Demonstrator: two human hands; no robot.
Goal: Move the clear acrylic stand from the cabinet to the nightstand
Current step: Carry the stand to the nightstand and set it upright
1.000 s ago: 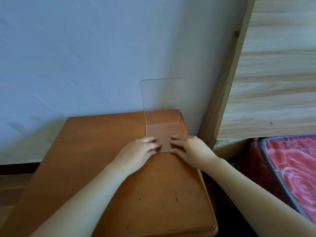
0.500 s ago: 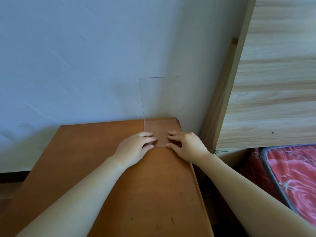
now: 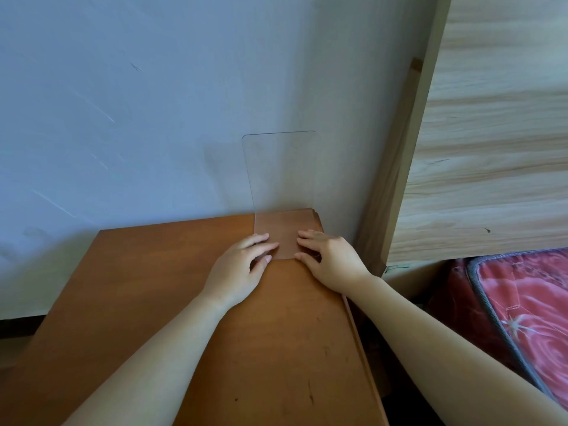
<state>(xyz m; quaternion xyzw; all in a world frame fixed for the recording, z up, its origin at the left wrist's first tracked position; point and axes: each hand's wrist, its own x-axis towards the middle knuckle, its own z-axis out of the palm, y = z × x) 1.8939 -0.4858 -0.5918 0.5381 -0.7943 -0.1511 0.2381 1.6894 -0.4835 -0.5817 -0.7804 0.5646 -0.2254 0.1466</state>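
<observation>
Item under inspection: the stand (image 3: 282,192), one sheet of clear acrylic bent to an L, with a tall upright panel with rounded top corners and a short flat base. It sits just right of the frame's centre, on the far right corner of the nightstand (image 3: 153,287), its upright close against the wall (image 3: 147,96); whether they touch cannot be told. The left hand (image 3: 239,272) and right hand (image 3: 330,261) flank the base. Their fingers (image 3: 266,248) lie nearly straight and spread narrow, the tips resting on the base's side edges and the thumbs at its near edge; neither hand is wrapped round anything. Judged handling: light and stiff, but smooth and slippery, prone to scratches and fingerprints, and likely to crack at the bend if forced. The best hold appears to be the base edges or the lower sides of the upright, not the thin top rim. The base is small beside the upright, so a knock high up could tip it. The nightstand top is smooth, reddish-brown finished wood with small dark scuffs. The wall is matt pale blue, faintly streaked. At right stands a pale, grained headboard (image 3: 491,142), and below it lies a red, floral, grey-piped mattress (image 3: 531,305).
</observation>
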